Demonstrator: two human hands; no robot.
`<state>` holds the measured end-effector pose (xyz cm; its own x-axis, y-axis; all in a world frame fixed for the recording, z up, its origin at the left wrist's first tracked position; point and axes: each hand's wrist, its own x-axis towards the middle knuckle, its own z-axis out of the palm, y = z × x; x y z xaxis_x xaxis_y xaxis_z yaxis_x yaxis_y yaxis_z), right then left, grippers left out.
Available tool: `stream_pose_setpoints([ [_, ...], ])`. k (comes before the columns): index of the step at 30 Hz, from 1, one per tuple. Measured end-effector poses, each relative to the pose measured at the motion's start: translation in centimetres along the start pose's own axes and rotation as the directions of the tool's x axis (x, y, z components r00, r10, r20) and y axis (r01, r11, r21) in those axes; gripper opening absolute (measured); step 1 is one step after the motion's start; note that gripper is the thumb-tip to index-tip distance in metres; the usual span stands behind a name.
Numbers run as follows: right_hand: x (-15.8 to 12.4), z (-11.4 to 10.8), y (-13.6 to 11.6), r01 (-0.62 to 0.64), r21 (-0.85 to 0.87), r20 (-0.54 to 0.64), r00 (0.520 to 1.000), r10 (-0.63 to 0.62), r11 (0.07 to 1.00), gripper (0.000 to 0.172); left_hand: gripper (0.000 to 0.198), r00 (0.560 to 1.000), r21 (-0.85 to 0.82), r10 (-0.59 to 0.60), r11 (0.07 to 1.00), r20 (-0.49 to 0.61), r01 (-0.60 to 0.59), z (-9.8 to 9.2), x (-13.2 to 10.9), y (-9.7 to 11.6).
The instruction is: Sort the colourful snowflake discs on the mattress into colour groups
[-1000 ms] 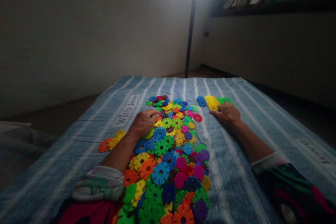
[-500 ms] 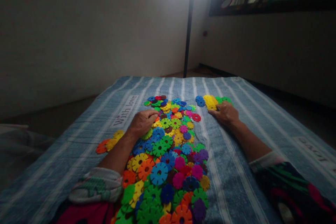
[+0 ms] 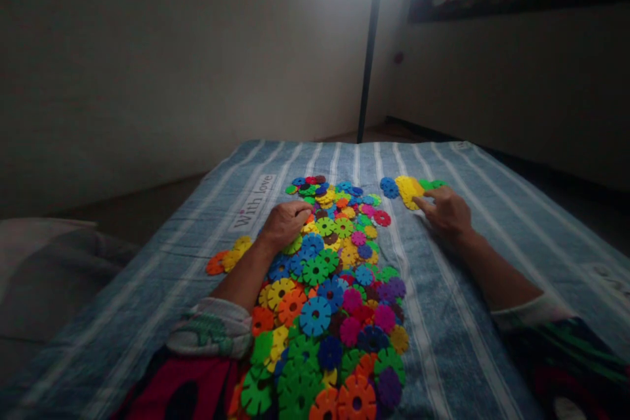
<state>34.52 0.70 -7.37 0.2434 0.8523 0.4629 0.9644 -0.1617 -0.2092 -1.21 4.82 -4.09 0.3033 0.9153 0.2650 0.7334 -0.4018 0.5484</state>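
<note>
Notched plastic flower discs in many colours form a long heap [image 3: 327, 262] down the middle of the cloth. My left hand [image 3: 283, 224] rests on the heap's left side, fingers curled and pressed together; whatever they hold is hidden. To the right of the heap, a short row has blue discs [image 3: 389, 188], yellow discs [image 3: 406, 190] and green discs [image 3: 434, 183]. My right hand [image 3: 449, 213] is at this row, its thumb and forefinger apart. One fingertip reaches the near edge of the yellow discs, and the hand partly covers the green ones.
A blue striped cloth [image 3: 197, 256] covers the bed-like surface. Orange discs [image 3: 215, 263] and yellow discs [image 3: 237, 253] lie in a small group beyond my left forearm. Behind the far edge stand a dark pole [image 3: 367, 72] and pale walls.
My right hand has drawn slightly back from the yellow discs and its fingers have spread. My left hand stays on the heap. The whole view has shifted, moving the scene rightward.
</note>
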Motion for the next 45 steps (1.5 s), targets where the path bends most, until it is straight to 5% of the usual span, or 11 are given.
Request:
stream_pose_setpoints([
  [9, -1.0, -1.3, -3.9, 0.253, 0.170, -0.031, 0.967, -0.252, 0.952, 0.022, 0.036, 1.000, 0.001, -0.024, 1.000, -0.008, 0.025, 0.2, 0.1, -0.1],
  [14, -2.3, -2.3, -6.8, 0.423, 0.302, 0.077, 0.882, -0.465, 0.854, 0.018, 0.035, 0.999, -0.004, -0.040, 0.999, -0.004, 0.040, 0.1, 0.1, 0.0],
  [19, -3.3, -3.3, -8.3, 0.519, 0.261, 0.231, 0.785, -0.574, 0.814, 0.016, 0.033, 0.999, -0.014, -0.047, 0.999, 0.003, 0.047, 0.0, 0.0, 0.1],
  [22, -3.6, -3.4, -8.6, 0.557, 0.207, 0.303, 0.745, -0.594, 0.804, 0.016, 0.033, 0.999, -0.016, -0.040, 0.999, -0.006, 0.040, 0.1, 0.1, 0.1],
  [45, -1.7, -4.8, -7.5, 0.583, 0.037, 0.581, 0.648, -0.492, 0.812, 0.031, 0.034, 0.999, 0.007, -0.036, 0.999, -0.010, 0.036, 0.1, 0.0, 0.1],
])
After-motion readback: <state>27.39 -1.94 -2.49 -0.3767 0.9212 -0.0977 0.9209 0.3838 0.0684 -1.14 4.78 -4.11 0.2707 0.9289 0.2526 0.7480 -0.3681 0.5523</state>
